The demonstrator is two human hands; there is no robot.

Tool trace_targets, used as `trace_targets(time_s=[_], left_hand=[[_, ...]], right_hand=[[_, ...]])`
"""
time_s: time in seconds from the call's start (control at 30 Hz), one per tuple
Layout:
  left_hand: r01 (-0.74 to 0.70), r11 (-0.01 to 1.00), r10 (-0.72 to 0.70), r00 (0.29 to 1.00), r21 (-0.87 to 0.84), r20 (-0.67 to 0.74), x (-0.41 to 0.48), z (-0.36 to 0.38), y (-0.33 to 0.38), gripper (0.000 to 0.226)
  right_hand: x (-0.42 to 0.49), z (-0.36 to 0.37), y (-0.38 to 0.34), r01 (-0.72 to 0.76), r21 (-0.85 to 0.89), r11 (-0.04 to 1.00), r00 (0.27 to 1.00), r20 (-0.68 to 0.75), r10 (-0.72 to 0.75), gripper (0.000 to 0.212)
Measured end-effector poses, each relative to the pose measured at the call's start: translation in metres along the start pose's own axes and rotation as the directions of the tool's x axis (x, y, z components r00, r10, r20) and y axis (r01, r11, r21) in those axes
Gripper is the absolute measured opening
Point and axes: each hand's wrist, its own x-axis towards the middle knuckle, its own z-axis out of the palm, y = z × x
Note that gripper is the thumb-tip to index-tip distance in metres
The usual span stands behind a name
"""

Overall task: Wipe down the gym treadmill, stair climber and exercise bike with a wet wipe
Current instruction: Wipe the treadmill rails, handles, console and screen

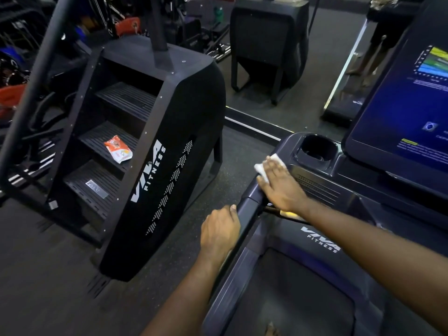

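I stand on a dark treadmill [322, 241] at the right. My right hand [281, 184] lies flat with straight fingers, pressing a white wet wipe [263, 169] onto the left corner of the console, just below the round cup holder [317, 147]. My left hand [219, 232] grips the treadmill's left handrail [247, 214], fingers curled over it. The black stair climber [164, 151] stands to the left. An orange and white wipe packet [118, 149] lies on its middle step.
The treadmill screen [409, 112] glows blue at the right. A mirror [303, 57] along the far wall reflects the machines. Racks, weights and red equipment [14, 98] crowd the left side. A strip of dark rubber floor [218, 190] runs between the two machines.
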Motion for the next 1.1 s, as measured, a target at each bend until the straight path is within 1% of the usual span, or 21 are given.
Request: trace_targets(time_s=[0.1, 0.17, 0.2, 0.27, 0.33, 0.4, 0.43, 0.5, 0.57, 0.6, 0.63, 0.67, 0.73, 0.8, 0.83, 0.87, 0.93, 1.0, 1.03, 1.07, 1.1], left_hand=[[0.008, 1.000, -0.008, 1.000, -0.007, 0.005, 0.001, 0.002, -0.001, 0.049], [0.010, 1.000, -0.010, 1.000, -0.021, 0.007, 0.000, 0.002, -0.001, 0.048], [0.007, 1.000, -0.007, 1.000, -0.024, 0.005, -0.001, 0.001, -0.001, 0.048], [0.007, 1.000, -0.007, 1.000, -0.021, -0.004, -0.001, 0.000, -0.002, 0.048], [0.009, 1.000, -0.009, 1.000, -0.016, -0.021, -0.002, 0.000, -0.001, 0.047], [0.008, 1.000, -0.008, 1.000, -0.018, -0.029, -0.001, -0.001, 0.000, 0.045], [0.005, 1.000, -0.006, 1.000, -0.019, -0.026, -0.001, 0.000, 0.000, 0.045], [0.004, 1.000, -0.004, 1.000, -0.025, -0.025, 0.000, 0.001, -0.001, 0.043], [0.009, 1.000, -0.010, 1.000, -0.027, -0.024, 0.000, 0.002, -0.002, 0.043], [0.016, 0.999, -0.017, 1.000, -0.027, -0.023, 0.000, 0.003, -0.003, 0.043], [0.021, 0.999, -0.022, 1.000, -0.028, -0.021, -0.001, 0.004, -0.004, 0.043], [0.026, 0.999, -0.026, 1.000, -0.023, -0.016, -0.001, 0.004, -0.005, 0.043], [0.037, 0.999, -0.037, 0.999, -0.017, -0.009, -0.001, 0.005, -0.004, 0.041], [0.039, 0.999, -0.039, 0.999, -0.009, -0.008, 0.000, 0.005, -0.004, 0.037], [0.041, 0.999, -0.041, 0.999, -0.006, -0.008, -0.001, 0.004, -0.005, 0.035], [0.046, 0.999, -0.046, 0.999, -0.011, -0.010, 0.000, 0.004, -0.004, 0.032], [0.046, 0.999, -0.046, 0.999, -0.028, -0.005, 0.002, 0.004, -0.002, 0.028], [0.038, 0.999, -0.039, 0.999, -0.034, -0.017, 0.001, 0.003, 0.001, 0.024], [0.034, 0.999, -0.034, 0.999, -0.035, -0.020, 0.001, 0.001, 0.001, 0.022], [0.035, 0.999, -0.036, 0.999, -0.036, -0.022, -0.001, 0.000, 0.002, 0.021], [0.034, 0.999, -0.035, 0.999, -0.037, -0.021, -0.002, 0.000, 0.001, 0.020]], right_hand=[[-0.045, 0.023, -0.019, 0.273, -0.028, 0.962, 0.962, 0.019, -0.272, 0.076], [-0.050, 0.017, -0.006, 0.353, -0.035, 0.935, 0.934, 0.061, -0.351, 0.073], [-0.042, 0.010, 0.004, 0.330, -0.051, 0.943, 0.943, 0.064, -0.327, 0.075], [-0.015, -0.008, 0.027, 0.202, -0.088, 0.975, 0.978, 0.061, -0.197, 0.082], [0.014, -0.023, 0.042, 0.037, -0.090, 0.995, 0.997, 0.068, -0.031, 0.078], [0.024, -0.023, 0.035, -0.030, -0.056, 0.998, 0.998, 0.052, 0.032, 0.075], [0.020, -0.017, 0.026, -0.001, -0.035, 0.999, 0.999, 0.046, 0.003, 0.078], [-0.004, 0.001, 0.004, 0.176, -0.022, 0.984, 0.984, 0.029, -0.175, 0.083], [-0.032, 0.013, -0.008, 0.359, -0.029, 0.933, 0.932, 0.062, -0.357, 0.078], [-0.035, 0.013, -0.005, 0.407, -0.036, 0.913, 0.911, 0.087, -0.403, 0.075], [-0.029, 0.008, 0.004, 0.407, -0.043, 0.912, 0.910, 0.101, -0.401, 0.075], [-0.017, 0.001, 0.015, 0.363, -0.063, 0.930, 0.930, 0.096, -0.356, 0.078], [0.015, -0.017, 0.044, 0.212, -0.097, 0.972, 0.976, 0.068, -0.206, 0.083], [0.043, -0.029, 0.058, 0.044, -0.106, 0.993, 0.997, 0.060, -0.037, 0.079], [0.047, -0.026, 0.053, 0.002, -0.107, 0.994, 0.999, 0.043, 0.003, 0.079], [0.046, -0.021, 0.044, 0.006, -0.103, 0.995, 1.000, 0.030, -0.003, 0.081], [0.026, -0.003, 0.022, 0.146, -0.050, 0.988, 0.989, 0.021, -0.145, 0.088], [-0.002, 0.008, 0.010, 0.336, -0.028, 0.941, 0.941, 0.055, -0.334, 0.084], [-0.010, 0.007, 0.012, 0.398, -0.039, 0.917, 0.916, 0.079, -0.394, 0.080], [-0.008, 0.000, 0.018, 0.427, -0.042, 0.903, 0.902, 0.092, -0.422, 0.076], [-0.002, -0.009, 0.029, 0.403, -0.052, 0.913, 0.914, 0.078, -0.399, 0.074]])
